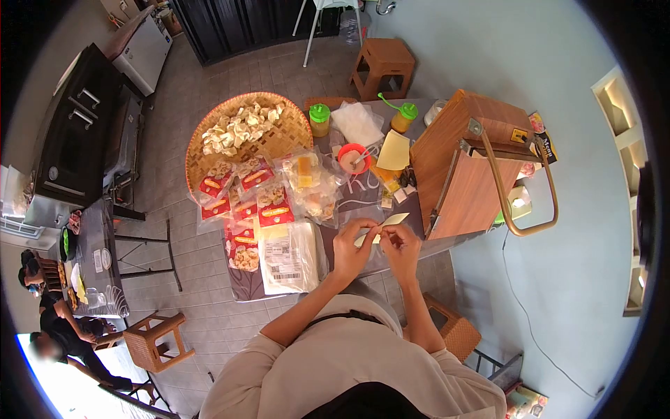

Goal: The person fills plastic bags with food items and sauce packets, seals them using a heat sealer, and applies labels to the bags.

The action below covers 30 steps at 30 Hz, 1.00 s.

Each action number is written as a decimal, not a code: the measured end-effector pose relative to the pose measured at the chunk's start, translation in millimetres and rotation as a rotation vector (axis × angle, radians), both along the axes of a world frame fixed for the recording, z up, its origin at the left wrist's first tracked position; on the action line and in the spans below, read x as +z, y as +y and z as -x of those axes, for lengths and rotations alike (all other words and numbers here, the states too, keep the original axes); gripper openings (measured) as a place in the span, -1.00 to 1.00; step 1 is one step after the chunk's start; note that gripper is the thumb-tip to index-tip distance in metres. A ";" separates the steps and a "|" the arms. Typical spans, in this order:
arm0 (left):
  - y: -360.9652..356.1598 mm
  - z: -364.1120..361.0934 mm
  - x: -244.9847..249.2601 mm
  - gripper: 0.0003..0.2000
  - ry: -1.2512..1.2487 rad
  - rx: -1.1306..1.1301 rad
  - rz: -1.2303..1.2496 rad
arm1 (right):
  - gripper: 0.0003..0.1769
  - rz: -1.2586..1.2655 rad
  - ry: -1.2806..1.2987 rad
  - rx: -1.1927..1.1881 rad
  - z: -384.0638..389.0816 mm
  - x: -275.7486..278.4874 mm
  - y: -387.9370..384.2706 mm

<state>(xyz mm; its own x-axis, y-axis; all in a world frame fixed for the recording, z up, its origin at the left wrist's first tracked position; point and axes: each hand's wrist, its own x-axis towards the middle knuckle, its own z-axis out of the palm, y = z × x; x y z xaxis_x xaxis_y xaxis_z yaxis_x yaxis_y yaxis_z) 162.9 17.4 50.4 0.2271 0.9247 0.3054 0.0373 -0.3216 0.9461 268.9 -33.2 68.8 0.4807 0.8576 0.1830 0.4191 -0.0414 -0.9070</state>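
Observation:
Both hands meet over the near edge of the table, holding a small pale yellow paper (pixel 396 219) between them. My left hand (pixel 356 246) pinches its left side, and my right hand (pixel 400 246) has its fingers closed on the right side. To their left lies a white plastic-wrapped package (pixel 287 258) with a printed label. Red-labelled snack packets (pixel 274 206) and clear bags (pixel 310 183) are heaped beyond it. A yellow paper stack (pixel 394 151) rests farther back, beside a red bowl (pixel 354 159) with a spoon in it.
A woven tray (pixel 293 129) of pale chips (pixel 241 129) sits back left. Two green-lidded bottles (pixel 319 120) stand at the back. A wooden case (pixel 467 185) with a metal handle rises on the right. Stools (pixel 387 59) stand around; people (pixel 66 335) sit at a far-left table.

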 end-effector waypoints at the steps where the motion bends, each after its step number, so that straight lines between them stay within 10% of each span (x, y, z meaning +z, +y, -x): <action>1: -0.9 -0.5 -1.2 -0.91 0.000 -0.001 -0.001 | -0.92 0.004 -0.011 0.000 0.0 0.0 -0.1; 30: -6.2 2.7 -12.0 -0.88 0.065 -0.012 0.071 | -0.82 0.102 0.404 0.148 -2.9 -25.5 -7.4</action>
<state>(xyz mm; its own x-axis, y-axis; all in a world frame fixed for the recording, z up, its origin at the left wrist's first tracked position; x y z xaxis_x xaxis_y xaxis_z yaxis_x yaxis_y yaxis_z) 160.2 11.2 38.5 0.2553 0.9408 0.2232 0.0964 -0.2544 0.9623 271.8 -40.5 43.4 0.3668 0.9265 -0.0835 0.0397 -0.1053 -0.9936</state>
